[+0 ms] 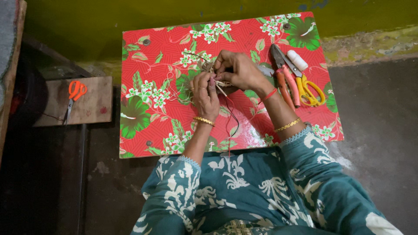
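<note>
Both hands meet over the red floral table (143, 65). The left hand (205, 92) and right hand (237, 69) pinch a small straw-coloured woven piece (216, 80) between fingertips, red thread (229, 114) trailing toward 6 o'clock. Pliers (284, 76) and yellow-handled scissors (307, 87) lie at 3 o'clock.

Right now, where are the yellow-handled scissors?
In the head view, the yellow-handled scissors lie on the right side of the red floral board, just right of the orange-handled pliers and the right hand, beside a small white spool.

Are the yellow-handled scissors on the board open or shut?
Shut: the yellow-handled scissors lie flat on the floral board, blades together, handle loops side by side.
</note>
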